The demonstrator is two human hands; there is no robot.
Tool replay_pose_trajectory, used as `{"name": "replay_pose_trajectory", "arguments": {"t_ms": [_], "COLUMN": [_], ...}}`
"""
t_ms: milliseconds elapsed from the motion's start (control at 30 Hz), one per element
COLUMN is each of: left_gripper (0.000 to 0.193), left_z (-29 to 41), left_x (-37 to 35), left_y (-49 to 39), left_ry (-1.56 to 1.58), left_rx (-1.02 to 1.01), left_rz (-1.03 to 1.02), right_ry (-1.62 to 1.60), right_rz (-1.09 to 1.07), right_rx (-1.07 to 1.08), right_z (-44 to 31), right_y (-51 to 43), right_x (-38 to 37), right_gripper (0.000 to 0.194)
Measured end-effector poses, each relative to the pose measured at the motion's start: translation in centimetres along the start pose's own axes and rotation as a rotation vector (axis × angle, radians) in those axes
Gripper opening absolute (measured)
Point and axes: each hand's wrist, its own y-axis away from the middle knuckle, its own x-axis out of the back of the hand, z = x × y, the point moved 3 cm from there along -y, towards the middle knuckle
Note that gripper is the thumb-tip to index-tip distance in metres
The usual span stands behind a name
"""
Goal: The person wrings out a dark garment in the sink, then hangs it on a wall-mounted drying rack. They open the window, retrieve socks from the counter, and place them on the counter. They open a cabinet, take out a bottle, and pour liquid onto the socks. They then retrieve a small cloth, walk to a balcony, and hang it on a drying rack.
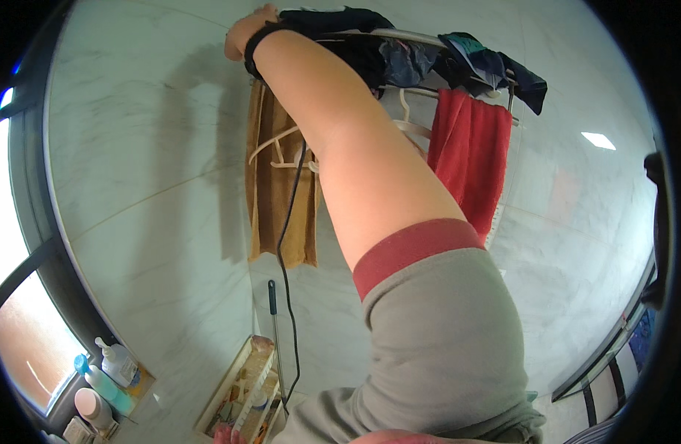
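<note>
My right arm reaches up across the picture to my right hand (pixel 249 34), at the left end of a wall-mounted metal rack (pixel 412 36). A black band circles the wrist; what the fingers touch is unclear. Beside the hand, dark clothing (pixel 340 20) lies over the rack. A black cord (pixel 283 261) hangs from behind the forearm down to the bottom. Only reddish fingertips of my left hand (pixel 228 435) show at the bottom edge, by a cream storage basket (pixel 221 388); its grip is hidden.
A brown towel (pixel 304 222), a pale hanger (pixel 287 164) and a red towel (pixel 473 150) hang below the rack. A long-handled tool (pixel 276 327) leans in the corner. Bottles, including a white pump bottle (pixel 118 363), stand on a ledge by the dark-framed window (pixel 32 183).
</note>
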Motion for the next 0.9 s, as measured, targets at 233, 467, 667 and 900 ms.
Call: {"name": "replay_pose_trajectory", "arguments": {"t_ms": [233,467,667,900], "left_gripper": [0.052,0.047,0.045,0.04], "left_z": [0.1,0.5,3.5,5.2], "left_x": [-0.4,-8.2,-10.3,-8.5], "left_y": [4.2,15.6,19.5,28.3], "left_ry": [-0.011,-0.117,-0.203,-0.187], "left_rx": [-0.096,-0.225,-0.27,-0.502], "left_rz": [-0.151,-0.195,-0.165,0.036], "right_ry": [-0.669,-0.746,-1.329,-1.777], "right_rz": [0.427,0.621,0.32,0.423], "right_rx": [0.605,0.227,0.652,0.745], "right_z": [13.8,12.6,0.8,-11.9], "right_y": [12.8,19.9,25.4,26.2], "right_x": [9.2,10.1,5.5,9.1], "right_gripper": [0.037,0.019,0.011,0.008]}}
